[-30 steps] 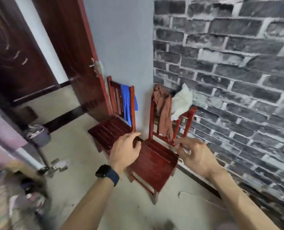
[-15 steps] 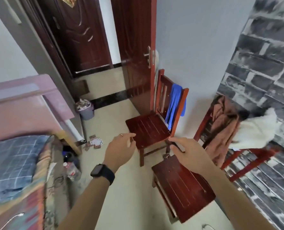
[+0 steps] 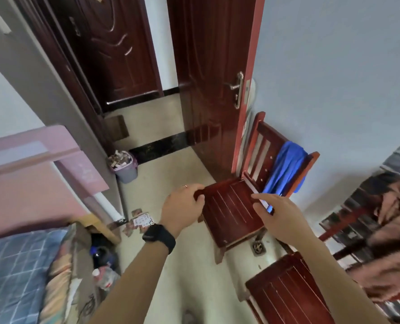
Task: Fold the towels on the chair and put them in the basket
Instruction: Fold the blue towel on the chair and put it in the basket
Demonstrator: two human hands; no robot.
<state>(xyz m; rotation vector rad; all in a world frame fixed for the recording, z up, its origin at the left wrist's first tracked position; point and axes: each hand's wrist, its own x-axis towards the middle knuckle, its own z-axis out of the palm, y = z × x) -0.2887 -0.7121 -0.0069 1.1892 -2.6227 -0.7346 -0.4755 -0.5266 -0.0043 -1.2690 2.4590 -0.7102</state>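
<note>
A blue towel (image 3: 285,169) hangs over the back of a dark red wooden chair (image 3: 229,213) beside the open door. My left hand (image 3: 182,206) hovers at the seat's left front corner, fingers loosely curled and holding nothing. Over the seat's right side, just below the towel's lower end, my right hand (image 3: 280,213) is open with its fingers stretched forward. A brown towel (image 3: 393,206), blurred, drapes the back of a second red chair (image 3: 285,293) at the right edge. No basket is in view.
The open dark red door (image 3: 208,78) stands just behind the first chair. A purple waste bin (image 3: 125,170) sits by the door frame. Playing cards (image 3: 143,219) lie on the floor. A bed with a blue checked cover (image 3: 12,272) and pink footboard fills the left side.
The view has swung left. The chair with the blue towel is now in the centre and the chair with the brown towel has slid to the right edge. Both hands stay raised and empty.
</note>
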